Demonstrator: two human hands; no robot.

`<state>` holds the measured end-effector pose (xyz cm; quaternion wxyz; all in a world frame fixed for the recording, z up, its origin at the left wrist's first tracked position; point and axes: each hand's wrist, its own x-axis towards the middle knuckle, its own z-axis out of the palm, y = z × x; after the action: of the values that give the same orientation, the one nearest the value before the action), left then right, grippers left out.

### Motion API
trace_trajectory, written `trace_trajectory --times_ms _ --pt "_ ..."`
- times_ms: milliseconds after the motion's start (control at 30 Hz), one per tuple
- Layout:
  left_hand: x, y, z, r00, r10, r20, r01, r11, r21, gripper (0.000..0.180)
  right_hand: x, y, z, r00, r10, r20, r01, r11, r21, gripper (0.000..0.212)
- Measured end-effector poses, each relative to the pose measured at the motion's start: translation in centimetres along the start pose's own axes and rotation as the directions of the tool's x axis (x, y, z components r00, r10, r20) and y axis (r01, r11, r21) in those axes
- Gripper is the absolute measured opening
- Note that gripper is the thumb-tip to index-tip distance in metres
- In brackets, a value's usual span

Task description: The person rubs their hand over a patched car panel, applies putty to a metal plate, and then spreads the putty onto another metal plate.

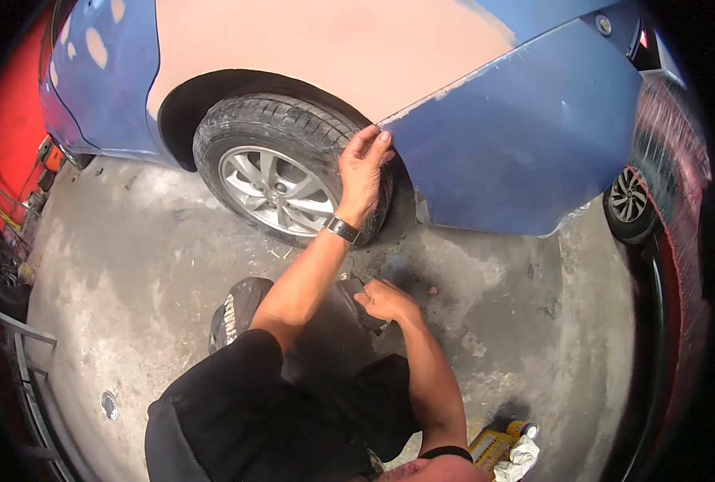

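The blue rear bumper (518,136) meets a pinkish, primed car panel (333,40) along a rough seam. At the bumper's front corner, beside the wheel arch, my left hand (361,173) has its fingers bent and its fingertips closed on the edge. Just behind that hand is the car's tire (281,116) with its silver wheel (277,189). Lower down, close to my knees, my right hand (385,300) is curled. Its fingers lie against a dark, flat shape that I cannot make out against my dark clothing.
Stained concrete floor (124,281) spreads around me. Near my right elbow lie a yellow container (492,450), a small can (522,429) and crumpled white material (518,462). A second car's wheel (630,206) stands at right. A dark metal frame (24,361) borders the left side.
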<state>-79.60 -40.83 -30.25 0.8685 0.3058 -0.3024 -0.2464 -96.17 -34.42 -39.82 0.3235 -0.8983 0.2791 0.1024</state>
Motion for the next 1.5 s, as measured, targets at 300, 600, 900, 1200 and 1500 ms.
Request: trace_trajectory --times_ms 300,600,900,1200,1500 --pt "0.5 0.5 -0.2 1.0 -0.021 0.007 0.021 0.999 -0.032 0.026 1.0 -0.1 0.3 1.0 0.004 0.022 -0.004 0.999 -0.033 0.046" --pt "0.5 0.4 -0.3 0.999 0.002 -0.035 -0.002 1.0 -0.014 0.022 1.8 0.4 0.9 0.999 -0.012 0.034 0.014 0.998 -0.054 0.045" --pt "0.6 0.3 -0.5 0.999 0.027 -0.025 -0.026 0.999 0.032 0.021 1.8 0.2 0.7 0.999 -0.012 0.029 0.012 1.0 -0.011 0.044" --pt "0.9 0.5 -0.8 1.0 -0.002 0.022 0.001 0.999 0.042 0.022 1.2 -0.5 0.5 0.999 -0.002 0.045 0.002 1.0 -0.008 0.046" --pt "1.1 0.8 -0.8 0.997 -0.075 0.004 0.075 0.997 0.032 0.024 1.3 -0.5 0.4 0.999 -0.006 0.049 0.007 1.0 -0.026 0.047"
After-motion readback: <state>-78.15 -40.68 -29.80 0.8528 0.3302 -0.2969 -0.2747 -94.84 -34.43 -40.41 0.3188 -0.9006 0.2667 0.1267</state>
